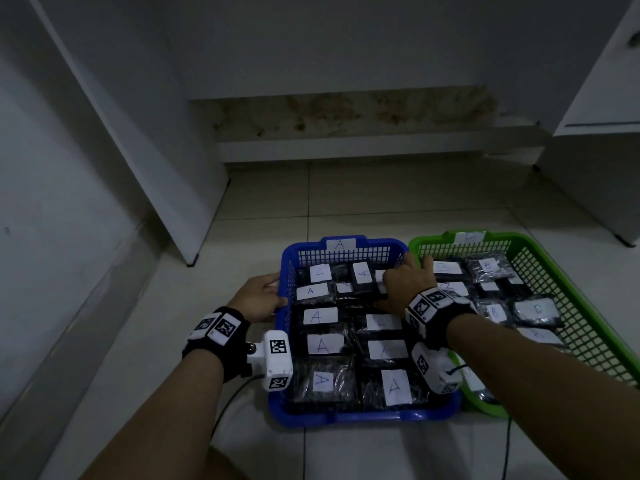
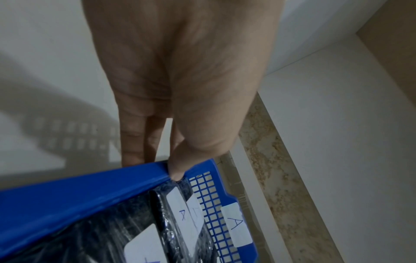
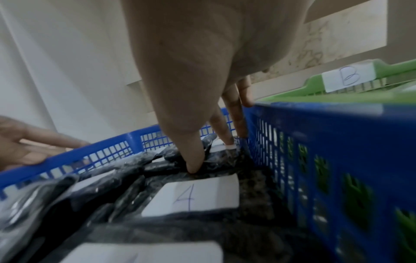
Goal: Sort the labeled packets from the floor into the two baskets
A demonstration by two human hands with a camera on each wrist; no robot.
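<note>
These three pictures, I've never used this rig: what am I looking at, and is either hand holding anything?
No robot: a person wearing cameras. The wide picture comes from the head; the other two look along each wrist. On the tiled floor stand a blue basket tagged A and a green basket tagged B, both filled with black labelled packets. The left hand grips the blue basket's left rim, thumb over the edge. The right hand reaches into its far right corner, fingers on a black packet; a firm grip isn't clear.
</note>
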